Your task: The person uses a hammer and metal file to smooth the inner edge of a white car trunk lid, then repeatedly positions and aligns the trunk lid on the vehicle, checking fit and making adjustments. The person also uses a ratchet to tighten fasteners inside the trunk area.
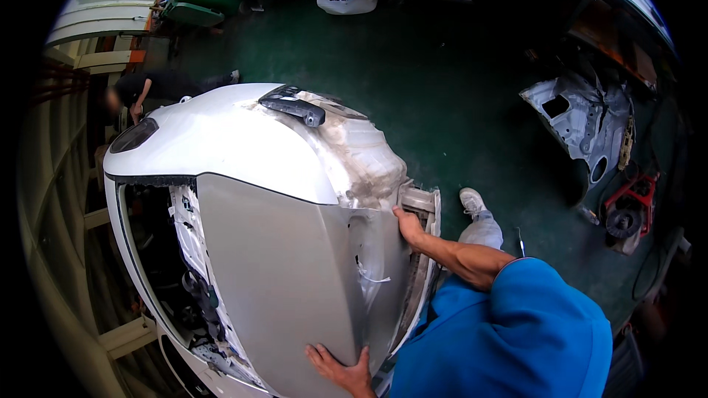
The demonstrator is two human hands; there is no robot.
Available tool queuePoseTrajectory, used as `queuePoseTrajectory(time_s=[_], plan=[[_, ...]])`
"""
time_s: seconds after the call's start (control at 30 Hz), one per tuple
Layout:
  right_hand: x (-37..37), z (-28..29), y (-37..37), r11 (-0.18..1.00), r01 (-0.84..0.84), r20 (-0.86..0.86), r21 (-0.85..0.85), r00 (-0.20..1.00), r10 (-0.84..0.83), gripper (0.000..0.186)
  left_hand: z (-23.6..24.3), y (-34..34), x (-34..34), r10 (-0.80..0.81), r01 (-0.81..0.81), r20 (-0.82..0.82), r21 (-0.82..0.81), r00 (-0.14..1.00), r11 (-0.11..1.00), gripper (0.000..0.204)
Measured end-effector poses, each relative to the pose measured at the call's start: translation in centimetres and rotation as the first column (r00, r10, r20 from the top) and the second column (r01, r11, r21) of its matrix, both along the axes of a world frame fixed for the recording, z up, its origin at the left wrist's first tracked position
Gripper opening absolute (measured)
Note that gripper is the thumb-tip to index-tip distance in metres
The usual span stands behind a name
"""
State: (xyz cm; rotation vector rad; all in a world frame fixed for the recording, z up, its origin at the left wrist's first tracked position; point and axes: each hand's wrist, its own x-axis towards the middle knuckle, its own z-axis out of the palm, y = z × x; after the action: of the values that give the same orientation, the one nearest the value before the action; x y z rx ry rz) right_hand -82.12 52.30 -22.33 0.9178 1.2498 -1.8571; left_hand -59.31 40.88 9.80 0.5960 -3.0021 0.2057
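Observation:
A white car (pixel 225 129) with parts stripped off stands before me, and a large matte grey body panel (pixel 273 273) lies across its end. My left hand (pixel 346 374) rests flat on the lower part of this panel, fingers spread and thumb apart. Farther up, my right hand (pixel 410 228) grips the panel's edge, its fingertips partly hidden over the rim. Between the hands the panel has a recess with a small pale strip (pixel 374 277) hanging in it. Next to my right hand runs a bare bumper bar (pixel 422 203).
Beyond the panel a dark opening (pixel 151 232) shows the car's inside. A black trim piece (pixel 295 109) juts from the body. Another person (pixel 140 88) bends by the far side. Silvery body sheet metal (pixel 586 118) and a red frame (pixel 634 210) lie on the green floor (pixel 442 96).

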Motion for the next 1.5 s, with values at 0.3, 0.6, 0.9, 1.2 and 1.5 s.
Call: queuePoseTrajectory(time_s=[0.3, 0.6, 0.9, 1.2, 1.5], plan=[[0.2, -1.8, 0.0, 1.0, -0.002, -0.059, -0.018, 0.998, 0.001, 0.07, -0.5, -0.1, -0.1, 0.023, -0.023, 0.012, 0.0, 1.0, 1.0, 0.115], [-0.4, 0.5, 1.6, 0.98, 0.004, 0.018, -0.199, 1.0, 0.0, 0.06, 0.0, 1.0, -0.5, 0.055, -0.056, 0.017, 0.028, 0.998, 0.998, 0.111], [1.6, -1.2, 0.6, 0.951, 0.023, 0.158, -0.308, 0.987, 0.027, 0.061, -0.2, 0.4, 4.3, 0.215, -0.214, -0.065, 0.013, 0.975, 0.977, 0.111], [1.7, -1.6, -1.2, 0.958, 0.166, 0.184, -0.232, 0.975, -0.124, 0.05, -0.5, -0.9, 5.8, 0.199, -0.21, -0.136, -0.067, 0.97, 0.975, 0.11], [0.9, 0.6, -1.0, 0.97, 0.156, 0.169, -0.184, 0.978, -0.125, 0.05, 0.0, -0.9, 4.7, 0.199, -0.212, -0.15, -0.074, 0.968, 0.975, 0.108]])
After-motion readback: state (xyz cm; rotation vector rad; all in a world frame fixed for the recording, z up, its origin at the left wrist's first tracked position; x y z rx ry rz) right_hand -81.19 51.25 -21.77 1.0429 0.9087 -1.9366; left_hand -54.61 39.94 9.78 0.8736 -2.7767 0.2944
